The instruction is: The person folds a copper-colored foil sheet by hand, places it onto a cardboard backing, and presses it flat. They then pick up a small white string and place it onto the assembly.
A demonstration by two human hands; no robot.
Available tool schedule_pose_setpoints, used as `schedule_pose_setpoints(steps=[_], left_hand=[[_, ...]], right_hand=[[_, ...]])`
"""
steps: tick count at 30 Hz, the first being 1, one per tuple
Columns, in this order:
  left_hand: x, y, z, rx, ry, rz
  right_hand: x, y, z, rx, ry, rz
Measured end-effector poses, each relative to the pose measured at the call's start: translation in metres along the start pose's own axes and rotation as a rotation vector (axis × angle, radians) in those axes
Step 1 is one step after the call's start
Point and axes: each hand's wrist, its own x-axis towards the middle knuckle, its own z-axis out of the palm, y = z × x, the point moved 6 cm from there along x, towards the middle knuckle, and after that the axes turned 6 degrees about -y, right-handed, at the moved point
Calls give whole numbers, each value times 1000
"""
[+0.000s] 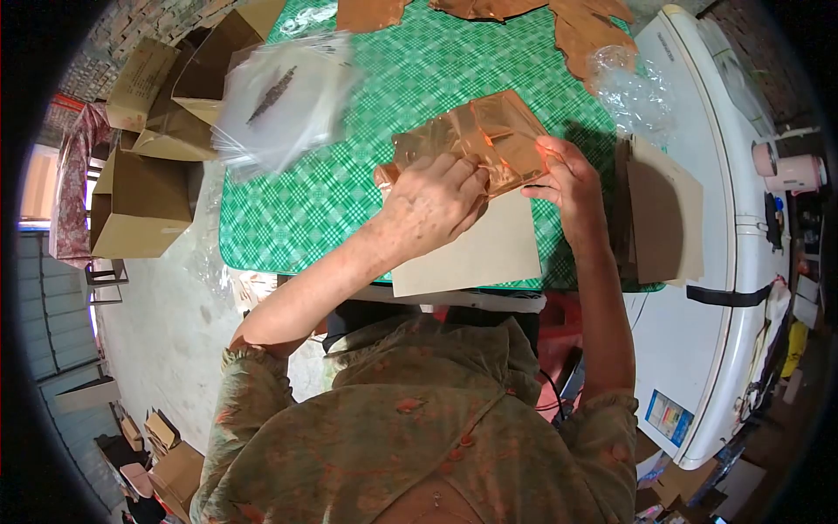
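Note:
A shiny orange see-through plastic film (511, 131), folded and creased, lies over the top part of a beige cardboard sheet (476, 253) at the table's near edge. My left hand (434, 199) is closed on the film's lower left part, its fingers curled, with the fingertips partly hidden. At the film's right edge, my right hand (569, 179) pinches it between thumb and fingers. A rolled or bunched end of the film sticks out left of my left hand.
The table has a green checked cloth (297, 214). A stack of clear plastic sleeves (284, 105) lies at the left, brown sheets (589, 39) along the far edge, crumpled clear plastic (624, 79) and cardboard sheets (668, 214) at the right. Open cartons (144, 205) stand left; a white fridge (690, 349) lies right.

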Motion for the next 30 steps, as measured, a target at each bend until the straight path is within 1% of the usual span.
schedule_pose_setpoints(steps=[4,7,10,13,16,19,20,21,23,24,25,27,28,30], left_hand=[[6,0,-1,100,-30,16],[7,-4,6,101,-83,10],[9,-7,6,55,-87,7],[15,-13,-12,-92,-31,-27],[27,-36,-22,-120,165,-49],[31,-69,-11,-180,57,-148],[32,-79,-7,-200,21,-179],[32,-86,0,-226,-90,-215],[31,-88,3,-191,-134,-164],[31,-88,4,-173,-157,-140],[31,-85,2,-177,-87,-99],[30,-78,-4,-184,55,-15],[29,-76,-4,-193,36,1],[29,-72,-3,-211,-4,35]], right_hand=[[-2,-4,3,30,18,53],[-3,-1,1,-21,1,-6],[-11,-12,4,-155,-95,-89],[-10,-14,2,-241,-87,-79],[-4,-7,-7,-252,-82,-71],[1,-2,-9,-279,-74,-71],[2,-2,-11,-426,-35,-117],[3,-2,-12,-572,7,-161],[2,-5,-13,-756,69,-254],[0,-7,-10,-794,87,-304],[-2,-9,-6,-831,105,-353],[-13,-15,4,-1042,188,-416],[-17,-19,7,-1148,233,-448],[-22,-21,12,-1260,284,-638]])
